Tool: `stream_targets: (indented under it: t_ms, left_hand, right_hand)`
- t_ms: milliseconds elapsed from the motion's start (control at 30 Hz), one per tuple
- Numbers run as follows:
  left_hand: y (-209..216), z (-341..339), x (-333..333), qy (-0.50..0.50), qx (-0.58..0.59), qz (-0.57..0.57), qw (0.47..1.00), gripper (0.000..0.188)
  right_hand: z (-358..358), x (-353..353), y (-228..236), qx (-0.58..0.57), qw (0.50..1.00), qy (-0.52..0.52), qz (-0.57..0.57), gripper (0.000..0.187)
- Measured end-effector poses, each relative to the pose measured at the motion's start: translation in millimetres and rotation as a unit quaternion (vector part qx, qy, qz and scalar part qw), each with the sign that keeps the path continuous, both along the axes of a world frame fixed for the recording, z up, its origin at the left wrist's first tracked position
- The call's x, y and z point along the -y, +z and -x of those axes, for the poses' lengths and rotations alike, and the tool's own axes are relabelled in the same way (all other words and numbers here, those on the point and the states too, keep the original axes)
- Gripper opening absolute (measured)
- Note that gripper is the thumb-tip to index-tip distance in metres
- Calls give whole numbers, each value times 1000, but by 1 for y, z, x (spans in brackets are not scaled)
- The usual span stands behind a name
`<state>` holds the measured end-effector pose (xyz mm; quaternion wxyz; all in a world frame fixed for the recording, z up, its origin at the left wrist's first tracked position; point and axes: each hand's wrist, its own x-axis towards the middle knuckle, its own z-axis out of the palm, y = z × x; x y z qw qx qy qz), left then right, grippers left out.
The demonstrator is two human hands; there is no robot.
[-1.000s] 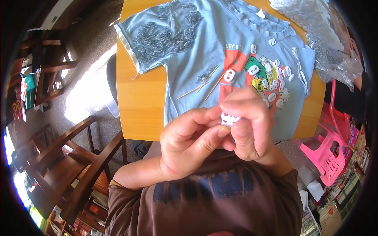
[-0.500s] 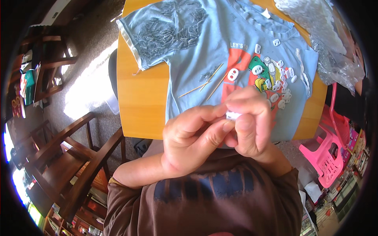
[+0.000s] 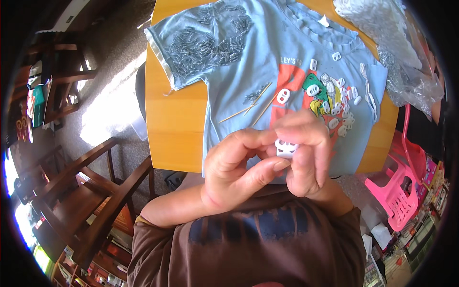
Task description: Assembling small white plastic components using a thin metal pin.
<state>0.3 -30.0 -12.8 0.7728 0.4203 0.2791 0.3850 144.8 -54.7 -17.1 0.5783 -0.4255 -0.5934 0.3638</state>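
Between my two hands, over the near edge of the table, is a small white plastic cord lock (image 3: 286,149) with holes in its face. My left hand (image 3: 232,167) pinches it from the left with thumb and fingers. My right hand (image 3: 308,155) grips it from the right, its index finger curled over the top. Beyond them a light blue T-shirt (image 3: 229,91) lies spread on the table. Several white plastic pieces (image 3: 343,98) are scattered on its printed front. Thin wooden sticks (image 3: 262,109) lie beside a little heap of small metal springs (image 3: 255,94).
A larger mass of springs (image 3: 205,50) covers the shirt's left sleeve area. Clear plastic bags (image 3: 406,71) with white pieces sit at the far right. A pink plastic chair (image 3: 394,196) stands right of the wooden table (image 3: 174,129), dark wooden chairs (image 3: 95,191) to the left.
The cord lock has turned in my fingers, and more of its holed face shows. My left thumb has shifted slightly down and right along it.
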Motion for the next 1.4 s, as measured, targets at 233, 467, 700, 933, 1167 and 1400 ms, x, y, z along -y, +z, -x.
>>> stream_targets:
  t_ms: [233,467,700,933,1167,1400]
  left_hand:
    - [2,0,2,24,-38,-56,997,26]
    - [4,-1,3,42,-56,-80,994,19]
    - [0,-1,3,44,-74,-134,987,14]
    - [-5,2,3,41,-49,-89,994,20]
    - [-8,0,-2,44,-30,-131,990,24]
    - [2,5,-2,46,-67,-68,994,21]
  right_hand:
    - [7,2,2,-60,998,-10,27,21]
    - [6,2,0,5,1000,-26,-11,20]
    - [14,8,-3,-38,998,-55,11,17]
    - [14,5,-5,-4,998,-68,-8,16]
    - [12,6,-3,-20,999,-47,7,21]
    - [12,1,-1,56,996,-56,-32,21]
